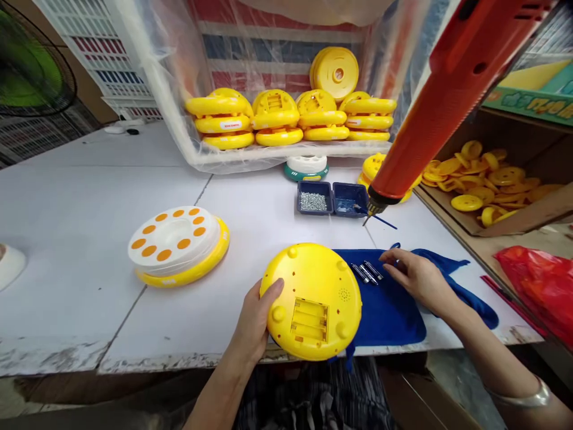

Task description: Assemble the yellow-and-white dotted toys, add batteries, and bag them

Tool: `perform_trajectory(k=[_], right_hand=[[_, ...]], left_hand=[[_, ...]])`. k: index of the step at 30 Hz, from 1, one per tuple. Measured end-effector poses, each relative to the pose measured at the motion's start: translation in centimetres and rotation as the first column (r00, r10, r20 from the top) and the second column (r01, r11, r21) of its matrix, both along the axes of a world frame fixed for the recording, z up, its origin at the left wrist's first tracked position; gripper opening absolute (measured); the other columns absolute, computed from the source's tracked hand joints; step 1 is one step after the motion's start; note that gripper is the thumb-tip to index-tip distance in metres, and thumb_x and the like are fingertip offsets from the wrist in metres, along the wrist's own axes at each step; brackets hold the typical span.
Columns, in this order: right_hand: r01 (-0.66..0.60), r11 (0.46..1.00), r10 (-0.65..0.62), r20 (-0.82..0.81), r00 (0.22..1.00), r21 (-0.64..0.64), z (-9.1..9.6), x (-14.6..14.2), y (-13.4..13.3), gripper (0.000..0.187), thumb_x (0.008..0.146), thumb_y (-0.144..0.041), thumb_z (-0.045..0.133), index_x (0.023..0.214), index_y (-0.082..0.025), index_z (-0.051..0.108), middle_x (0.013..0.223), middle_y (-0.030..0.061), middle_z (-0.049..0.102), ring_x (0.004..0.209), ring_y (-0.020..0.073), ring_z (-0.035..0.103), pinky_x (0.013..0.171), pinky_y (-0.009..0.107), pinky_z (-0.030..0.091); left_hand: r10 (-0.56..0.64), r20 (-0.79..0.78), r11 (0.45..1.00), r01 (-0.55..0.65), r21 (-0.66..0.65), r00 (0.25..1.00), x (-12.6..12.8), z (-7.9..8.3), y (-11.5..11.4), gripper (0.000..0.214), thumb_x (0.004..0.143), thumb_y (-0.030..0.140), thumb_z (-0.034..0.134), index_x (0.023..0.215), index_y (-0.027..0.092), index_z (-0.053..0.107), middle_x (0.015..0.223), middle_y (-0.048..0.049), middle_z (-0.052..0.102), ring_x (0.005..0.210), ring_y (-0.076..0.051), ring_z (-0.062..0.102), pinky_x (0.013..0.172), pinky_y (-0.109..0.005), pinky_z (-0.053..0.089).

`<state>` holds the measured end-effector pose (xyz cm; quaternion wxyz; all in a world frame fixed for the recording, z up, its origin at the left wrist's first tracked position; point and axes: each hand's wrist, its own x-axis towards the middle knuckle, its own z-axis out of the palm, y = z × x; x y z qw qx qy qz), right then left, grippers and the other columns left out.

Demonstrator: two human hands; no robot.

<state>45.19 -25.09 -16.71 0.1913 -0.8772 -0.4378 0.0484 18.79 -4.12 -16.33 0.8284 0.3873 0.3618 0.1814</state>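
In the head view, two small dark-blue trays sit side by side toward the back of the white table [89, 239]. The left tray [314, 197] holds a heap of small silver screws, and what the right tray [350, 198] holds cannot be made out. Behind them, a film-lined crate [179, 119] carries stacks of yellow discs [277, 116]. On the right, a cardboard box [514, 224] is filled with loose yellow plastic parts [483, 179].

The left hand [255, 322] clasps the left rim of a yellow toy base [313, 301], thumb on top. The base lies underside up at the near table edge, its open battery bay empty. It partly overlaps a blue cloth [389, 310].

The right hand [414, 275] rests on the cloth with fingers loosely apart, gripping nothing. Its fingertips are just beside three small silvery cylinders [367, 272]; contact cannot be judged.

An orange power screwdriver [447, 89] hangs over the right tray. A white disc with orange dots [176, 242] lies to the left.

Red print on the white labels of the crated discs, and yellow lettering on a green carton [532, 98], are both too small or skewed to read.
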Motion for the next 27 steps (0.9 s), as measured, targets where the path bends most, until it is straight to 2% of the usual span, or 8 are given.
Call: perform_trajectory(k=[5, 12, 14, 16, 19, 22, 24, 27], right_hand=[[-0.073, 0.997, 0.073, -0.019, 0.997, -0.036, -1.6, -0.7, 0.9, 0.023, 0.092, -0.034, 0.053, 0.112, -0.026, 0.062, 0.095, 0.0020, 0.070, 0.074, 0.0190, 0.068, 0.063, 0.031, 0.050], [-0.137, 0.988, 0.140, 0.038, 0.989, -0.068, -2.6, -0.1, 1.0, 0.033, 0.093, -0.033, 0.050, 0.123, -0.027, 0.061, 0.103, 0.0049, 0.070, 0.082, 0.0222, 0.070, 0.065, 0.032, 0.052], [-0.118, 0.991, 0.121, 0.034, 0.992, -0.064, -2.3, 0.1, 1.0, 0.030, 0.092, -0.033, 0.050, 0.118, -0.027, 0.062, 0.098, 0.0046, 0.070, 0.077, 0.0218, 0.069, 0.062, 0.032, 0.050], [-0.061, 0.998, 0.061, -0.018, 0.998, -0.001, -1.6, -0.1, 0.9, 0.026, 0.089, -0.034, 0.053, 0.112, -0.025, 0.061, 0.082, 0.0022, 0.066, 0.064, 0.0194, 0.064, 0.056, 0.031, 0.047], [0.013, 0.969, 0.039, -0.206, 0.978, 0.247, 0.1, -2.4, 1.0, 0.020, 0.088, -0.036, 0.058, 0.104, -0.025, 0.059, 0.071, -0.0013, 0.058, 0.059, 0.0163, 0.057, 0.055, 0.028, 0.048], [-0.020, 0.880, 0.211, -0.354, 0.911, 0.474, 1.7, -6.8, 2.1, 0.016, 0.090, -0.031, 0.061, 0.104, -0.025, 0.057, 0.080, 0.0007, 0.061, 0.066, 0.0149, 0.059, 0.059, 0.026, 0.052], [-0.110, 0.844, 0.323, -0.335, 0.885, 0.524, 2.0, -9.8, 3.3, 0.012, 0.091, -0.026, 0.061, 0.102, -0.024, 0.057, 0.082, 0.0018, 0.063, 0.068, 0.0155, 0.062, 0.061, 0.027, 0.053], [-0.294, 0.831, 0.418, -0.181, 0.890, 0.473, 1.5, -12.5, 4.6, 0.009, 0.093, -0.022, 0.060, 0.100, -0.025, 0.057, 0.086, 0.0020, 0.067, 0.077, 0.0174, 0.066, 0.066, 0.029, 0.053]], left_hand=[[0.003, -0.054, 0.999, -0.001, 0.038, 0.999, -0.2, -0.5, 0.1, 0.054, 0.073, 0.041, 0.082, 0.113, 0.009, 0.066, 0.110, -0.0185, 0.075, 0.098, -0.032, 0.073, 0.081, -0.036, 0.060], [0.015, -0.041, 0.999, -0.014, 0.034, 0.999, -0.3, -0.6, -0.2, 0.050, 0.074, 0.041, 0.081, 0.110, 0.010, 0.068, 0.108, -0.0173, 0.075, 0.097, -0.031, 0.073, 0.082, -0.036, 0.059], [0.010, -0.040, 0.999, -0.009, 0.038, 0.999, -0.4, -0.8, -0.2, 0.051, 0.075, 0.042, 0.081, 0.111, 0.010, 0.068, 0.107, -0.0172, 0.075, 0.097, -0.031, 0.073, 0.082, -0.036, 0.058], [0.001, -0.036, 0.999, 0.001, 0.045, 0.999, -0.4, -0.9, -0.2, 0.051, 0.076, 0.043, 0.080, 0.112, 0.010, 0.068, 0.108, -0.0171, 0.075, 0.097, -0.031, 0.072, 0.082, -0.035, 0.058], [-0.011, -0.024, 0.998, 0.013, 0.059, 1.000, -0.5, -1.0, -0.2, 0.049, 0.078, 0.044, 0.078, 0.112, 0.011, 0.067, 0.111, -0.0167, 0.074, 0.098, -0.030, 0.072, 0.080, -0.034, 0.058], [-0.011, -0.028, 0.998, 0.012, 0.058, 1.000, -0.5, -1.1, -0.3, 0.049, 0.078, 0.044, 0.078, 0.112, 0.011, 0.066, 0.109, -0.0161, 0.075, 0.097, -0.030, 0.072, 0.079, -0.033, 0.057], [0.005, -0.044, 0.998, -0.002, 0.069, 0.999, -0.4, -1.2, -0.3, 0.051, 0.076, 0.044, 0.079, 0.112, 0.010, 0.065, 0.106, -0.0159, 0.075, 0.095, -0.030, 0.072, 0.077, -0.033, 0.057], [0.021, -0.042, 0.994, -0.016, 0.109, 0.999, -0.5, -1.5, -0.4, 0.053, 0.075, 0.046, 0.079, 0.111, 0.010, 0.064, 0.105, -0.0153, 0.075, 0.093, -0.029, 0.071, 0.074, -0.032, 0.056]])
